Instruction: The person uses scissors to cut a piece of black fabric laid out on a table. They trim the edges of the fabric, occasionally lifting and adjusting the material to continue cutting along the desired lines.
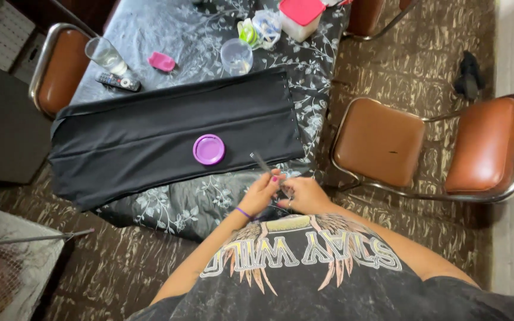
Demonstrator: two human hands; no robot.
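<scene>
My left hand point(261, 191) and my right hand point(302, 194) meet at the near edge of the table, just in front of my chest. Together they pinch a thin, blurred silvery tool point(261, 161) that points up toward the folded black fabric point(174, 134). What kind of tool it is cannot be made out. The fabric lies spread across the table, and a round purple lid point(209, 149) rests on it near its front edge. A purple band circles my left wrist.
The table wears a grey floral cloth point(209, 202). At its far end stand a remote control point(118, 81), a drinking glass point(106, 56), a pink object point(162, 61), a clear cup point(236, 56) and a red-lidded box point(300, 16). Brown chairs point(382, 142) stand right and left.
</scene>
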